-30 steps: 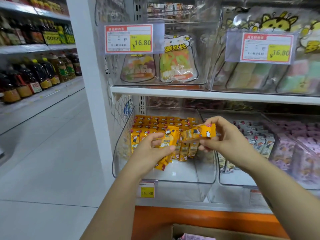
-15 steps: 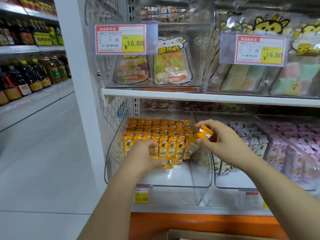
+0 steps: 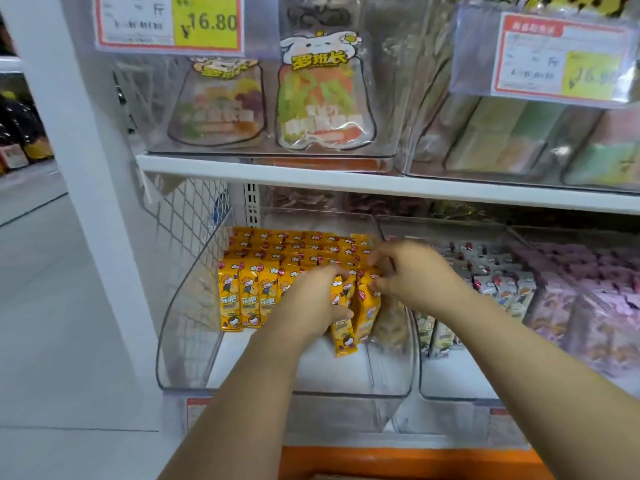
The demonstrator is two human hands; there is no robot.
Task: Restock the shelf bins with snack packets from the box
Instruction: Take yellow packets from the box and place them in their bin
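Left hand [image 3: 311, 299], fingers curled, grips a low packet [image 3: 343, 337] that hangs below the front row [image 3: 242, 299] in the bin [image 3: 183, 341]. Right hand [image 3: 412, 275], just beside it, pinches the top of the end packet [image 3: 367, 310] near the bin's right wall. Half a second earlier the right hand held its packet above the row. Now both hands are down among the packets, so this pair is judged nearly seated.

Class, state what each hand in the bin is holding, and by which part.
The left hand grips a yellow packet around its upper half. The right hand pinches the neighbouring packet by its top end, inside the clear bin.
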